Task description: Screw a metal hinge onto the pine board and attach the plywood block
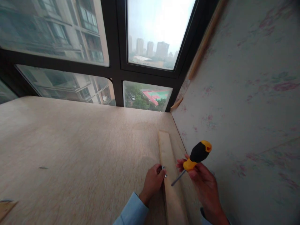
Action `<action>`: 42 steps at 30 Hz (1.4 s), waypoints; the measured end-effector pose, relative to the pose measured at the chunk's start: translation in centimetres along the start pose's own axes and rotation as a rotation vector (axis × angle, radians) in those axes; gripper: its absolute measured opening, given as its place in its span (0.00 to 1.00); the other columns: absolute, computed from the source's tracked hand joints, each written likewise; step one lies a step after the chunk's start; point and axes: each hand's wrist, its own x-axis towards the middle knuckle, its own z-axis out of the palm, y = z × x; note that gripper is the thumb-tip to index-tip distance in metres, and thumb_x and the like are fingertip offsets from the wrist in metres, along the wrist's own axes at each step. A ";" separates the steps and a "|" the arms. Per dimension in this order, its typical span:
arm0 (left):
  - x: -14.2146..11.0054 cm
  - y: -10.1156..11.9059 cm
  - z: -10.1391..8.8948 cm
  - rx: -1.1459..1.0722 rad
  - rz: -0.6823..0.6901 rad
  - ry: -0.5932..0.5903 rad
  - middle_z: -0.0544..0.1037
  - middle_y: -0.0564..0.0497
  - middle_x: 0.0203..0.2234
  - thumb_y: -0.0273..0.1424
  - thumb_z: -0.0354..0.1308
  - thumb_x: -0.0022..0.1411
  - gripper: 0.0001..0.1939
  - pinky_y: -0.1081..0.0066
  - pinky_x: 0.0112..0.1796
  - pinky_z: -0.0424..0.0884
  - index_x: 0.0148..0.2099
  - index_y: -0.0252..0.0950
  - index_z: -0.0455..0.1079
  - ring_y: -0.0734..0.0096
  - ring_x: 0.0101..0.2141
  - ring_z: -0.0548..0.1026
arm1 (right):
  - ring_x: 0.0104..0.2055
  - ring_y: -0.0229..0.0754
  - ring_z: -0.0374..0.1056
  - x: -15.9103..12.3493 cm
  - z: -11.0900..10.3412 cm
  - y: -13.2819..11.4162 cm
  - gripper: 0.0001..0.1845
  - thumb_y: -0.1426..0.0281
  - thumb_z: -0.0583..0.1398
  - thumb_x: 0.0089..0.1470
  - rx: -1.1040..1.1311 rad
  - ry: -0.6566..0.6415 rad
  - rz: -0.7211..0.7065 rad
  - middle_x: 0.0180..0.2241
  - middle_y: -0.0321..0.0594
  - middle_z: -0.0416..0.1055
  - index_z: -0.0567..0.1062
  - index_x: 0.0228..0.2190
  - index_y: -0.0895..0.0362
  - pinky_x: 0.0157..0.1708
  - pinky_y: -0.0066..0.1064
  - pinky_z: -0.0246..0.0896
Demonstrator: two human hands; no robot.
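Gripping a screwdriver (199, 153), the right hand (203, 181) has its fingers closed around the handle, which is thick, rounded, black in the middle and yellow at both ends. Its thin, straight metal shaft slants down to the left of this hand, with the tip over a board (168, 156); whether the tip touches it, I cannot tell. The left hand (152, 181) has its thumb and fingers pinched together on a small metal piece (163, 167), shiny but partly hidden, at the near long edge of the board. This board is pale, smooth wood, long and narrow, lying between the two hands and stretching beyond them. Under it is a wide sill (105, 140), beige with fine mottled streaks and a soft shine. Far to the left of the left hand lie a thin dark sliver (43, 167) and the corner of a wooden piece (7, 209). To the right of the right hand rises a wall (234, 109) with faded pink flowers. Ahead of both hands, a dark window frame (119, 47) holds panes showing buildings and trees.
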 end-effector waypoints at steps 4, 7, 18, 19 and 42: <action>-0.1 0.2 -0.1 0.030 -0.025 -0.013 0.81 0.44 0.37 0.38 0.52 0.61 0.17 0.68 0.38 0.69 0.43 0.32 0.74 0.60 0.38 0.77 | 0.42 0.50 0.77 -0.5 0.2 0.3 0.17 0.63 0.64 0.57 0.047 0.052 -0.060 0.46 0.46 0.78 0.77 0.48 0.51 0.47 0.48 0.72; -0.2 0.4 -0.2 0.015 -0.043 -0.024 0.81 0.44 0.36 0.38 0.52 0.61 0.16 0.69 0.37 0.69 0.43 0.33 0.74 0.61 0.38 0.77 | 0.45 0.50 0.76 -0.5 0.3 0.8 0.16 0.62 0.64 0.58 0.058 0.083 -0.080 0.48 0.47 0.77 0.76 0.47 0.52 0.51 0.50 0.69; -0.3 0.5 -0.2 -0.050 -0.077 -0.046 0.80 0.44 0.35 0.39 0.53 0.61 0.16 0.71 0.32 0.69 0.43 0.33 0.73 0.62 0.37 0.77 | 0.46 0.51 0.76 -0.8 0.2 2.6 0.17 0.60 0.63 0.59 0.098 0.062 0.010 0.48 0.47 0.77 0.74 0.49 0.52 0.51 0.52 0.69; -0.3 0.5 -0.2 -0.044 -0.074 -0.048 0.80 0.44 0.35 0.39 0.53 0.61 0.16 0.71 0.32 0.69 0.42 0.32 0.73 0.63 0.36 0.76 | 0.46 0.51 0.76 -0.8 0.1 2.8 0.17 0.60 0.62 0.59 0.101 0.054 0.017 0.48 0.47 0.77 0.74 0.49 0.52 0.51 0.52 0.70; -0.1 0.1 -0.1 -0.065 -0.076 -0.048 0.80 0.44 0.36 0.39 0.55 0.61 0.16 0.70 0.35 0.70 0.43 0.34 0.75 0.61 0.38 0.77 | 0.41 0.49 0.78 -0.6 0.6 3.0 0.16 0.62 0.67 0.54 0.081 0.029 0.034 0.45 0.45 0.79 0.76 0.44 0.52 0.46 0.46 0.74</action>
